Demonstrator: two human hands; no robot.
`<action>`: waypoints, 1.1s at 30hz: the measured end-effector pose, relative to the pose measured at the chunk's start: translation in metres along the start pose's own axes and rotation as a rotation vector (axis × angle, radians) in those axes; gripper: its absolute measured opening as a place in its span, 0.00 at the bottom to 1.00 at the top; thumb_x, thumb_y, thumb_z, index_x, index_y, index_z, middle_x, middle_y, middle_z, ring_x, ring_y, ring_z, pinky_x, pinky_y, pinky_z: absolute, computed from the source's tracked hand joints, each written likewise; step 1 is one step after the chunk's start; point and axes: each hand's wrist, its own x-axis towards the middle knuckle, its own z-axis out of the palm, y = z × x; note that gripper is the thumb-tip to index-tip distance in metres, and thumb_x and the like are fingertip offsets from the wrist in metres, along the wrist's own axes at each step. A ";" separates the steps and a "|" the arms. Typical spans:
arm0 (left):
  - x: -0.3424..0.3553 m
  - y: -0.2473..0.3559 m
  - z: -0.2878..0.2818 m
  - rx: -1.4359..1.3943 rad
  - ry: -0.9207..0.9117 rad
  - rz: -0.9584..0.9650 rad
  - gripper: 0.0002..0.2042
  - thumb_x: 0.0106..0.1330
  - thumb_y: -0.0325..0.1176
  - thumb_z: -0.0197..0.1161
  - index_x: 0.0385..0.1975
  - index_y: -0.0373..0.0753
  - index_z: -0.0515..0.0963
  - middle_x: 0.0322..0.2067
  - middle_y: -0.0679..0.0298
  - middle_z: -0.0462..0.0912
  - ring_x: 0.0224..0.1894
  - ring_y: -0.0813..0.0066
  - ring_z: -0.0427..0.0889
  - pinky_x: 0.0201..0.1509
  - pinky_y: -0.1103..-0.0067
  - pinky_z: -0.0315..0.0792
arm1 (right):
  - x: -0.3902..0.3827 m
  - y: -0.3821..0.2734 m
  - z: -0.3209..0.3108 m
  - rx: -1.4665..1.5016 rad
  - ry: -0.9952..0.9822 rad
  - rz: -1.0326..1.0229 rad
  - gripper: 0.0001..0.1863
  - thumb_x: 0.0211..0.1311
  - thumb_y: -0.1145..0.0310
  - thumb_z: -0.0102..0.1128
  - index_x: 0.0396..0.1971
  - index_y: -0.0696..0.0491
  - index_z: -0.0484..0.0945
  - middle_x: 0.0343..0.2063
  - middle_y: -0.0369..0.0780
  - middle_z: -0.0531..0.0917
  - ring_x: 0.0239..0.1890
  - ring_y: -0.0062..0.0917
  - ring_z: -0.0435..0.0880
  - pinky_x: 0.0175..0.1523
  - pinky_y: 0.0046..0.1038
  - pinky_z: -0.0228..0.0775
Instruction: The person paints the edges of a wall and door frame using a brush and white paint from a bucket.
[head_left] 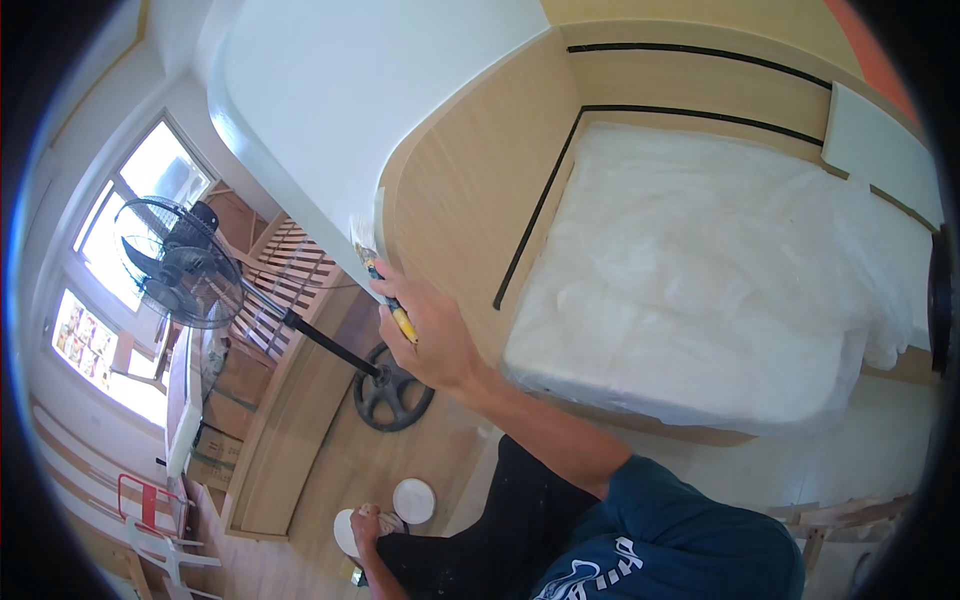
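My right hand (435, 330) is closed round the dark and yellow handle of a paintbrush (405, 322). The bristles, whitish at the tips, touch the white surface (340, 150) close to its border with a curved wood-grain panel (450, 190). Low in the view, my left hand (367, 525) has its fingers curled together, beside a white round container (345, 533). Whether it grips the container's rim or something else I cannot make out. Just to its right lies a white round disc or lid (413, 500).
A black pedestal fan (190, 265) stands at the left on a spoked base (393, 390). Behind it are a slatted wooden frame (285, 265) and cardboard boxes (243, 385). A bed-like platform under plastic sheeting (700, 290) fills the right. A red and white chair (155, 515) sits lower left.
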 end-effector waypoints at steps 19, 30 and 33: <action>0.006 -0.008 0.006 -0.003 -0.010 0.024 0.23 0.56 0.44 0.65 0.40 0.26 0.83 0.40 0.34 0.84 0.46 0.37 0.83 0.55 0.58 0.74 | -0.064 0.004 -0.012 -0.018 -0.115 -0.001 0.15 0.63 0.78 0.62 0.50 0.58 0.79 0.63 0.48 0.80 0.49 0.42 0.84 0.56 0.38 0.76; -0.001 0.003 -0.001 -0.032 -0.041 0.002 0.24 0.54 0.44 0.64 0.42 0.27 0.83 0.39 0.37 0.85 0.46 0.40 0.84 0.53 0.58 0.75 | -0.026 0.003 0.012 -0.019 0.013 -0.057 0.16 0.68 0.76 0.59 0.54 0.59 0.75 0.69 0.51 0.73 0.51 0.44 0.82 0.57 0.38 0.73; -0.003 0.004 -0.003 -0.018 -0.027 -0.001 0.24 0.54 0.44 0.65 0.42 0.28 0.83 0.40 0.37 0.85 0.46 0.41 0.84 0.54 0.59 0.75 | -0.049 0.008 0.016 -0.023 -0.018 -0.024 0.16 0.68 0.76 0.58 0.55 0.60 0.74 0.68 0.52 0.74 0.50 0.44 0.82 0.56 0.38 0.74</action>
